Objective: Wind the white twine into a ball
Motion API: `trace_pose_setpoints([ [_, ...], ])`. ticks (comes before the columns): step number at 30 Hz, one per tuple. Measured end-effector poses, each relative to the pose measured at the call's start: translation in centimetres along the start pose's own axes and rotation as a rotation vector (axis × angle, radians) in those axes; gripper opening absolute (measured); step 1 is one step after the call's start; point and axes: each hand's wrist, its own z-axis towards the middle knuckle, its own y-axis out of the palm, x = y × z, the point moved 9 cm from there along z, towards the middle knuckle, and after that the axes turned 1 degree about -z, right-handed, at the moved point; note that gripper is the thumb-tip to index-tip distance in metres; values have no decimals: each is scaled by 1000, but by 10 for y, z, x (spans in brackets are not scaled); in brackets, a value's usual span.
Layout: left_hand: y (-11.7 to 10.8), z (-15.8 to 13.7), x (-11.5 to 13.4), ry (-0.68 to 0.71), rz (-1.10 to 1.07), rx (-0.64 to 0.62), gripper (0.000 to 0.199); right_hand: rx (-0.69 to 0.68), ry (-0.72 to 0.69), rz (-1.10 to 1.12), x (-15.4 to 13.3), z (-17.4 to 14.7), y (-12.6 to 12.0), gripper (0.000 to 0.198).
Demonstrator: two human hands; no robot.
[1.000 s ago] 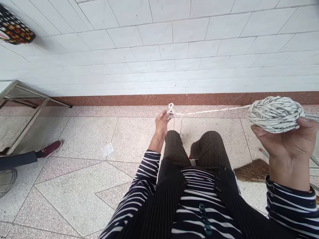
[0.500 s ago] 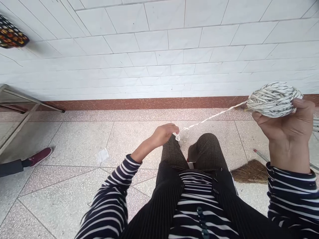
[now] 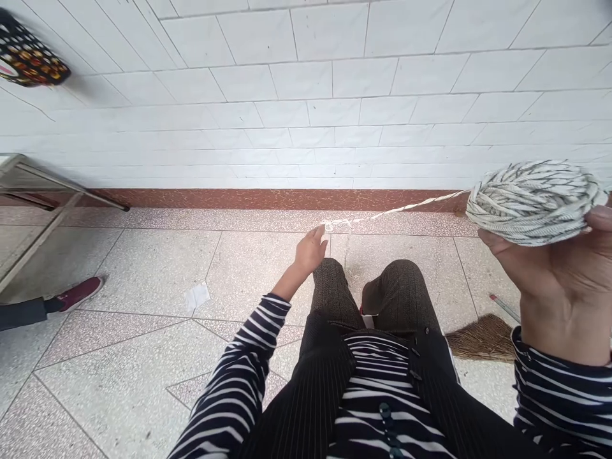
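Right hand [image 3: 559, 280] grips the ball of cord [image 3: 533, 201]; left hand [image 3: 310, 250] pinches the cord end [image 3: 335, 224]. No legible writing or labels.

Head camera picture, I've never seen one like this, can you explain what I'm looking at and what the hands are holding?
The camera sits on a seated person's head, looking forward and down over their striped sleeves and knees. The right hand holds up a ball of white cord. One strand runs from it across to the left hand, whose fingertips are at the strand's looped end. The tiled floor bears a paper scrap and a broom. At far left are another person's red shoe and a metal table frame.
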Motion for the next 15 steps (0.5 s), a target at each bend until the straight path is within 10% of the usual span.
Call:
trace_pose_setpoints([
  [4, 21, 13, 1, -261, -743, -42, 78, -15, -28, -77, -5, -13, 14, 27],
  [8, 15, 31, 28, -157, -1379, 22, 84, 38, -26, -169, -5, -23, 9, 26],
  [15, 35, 43, 50, -174, -1439, -99, 60, 78, -11, -194, -3, -32, 6, 25],
])
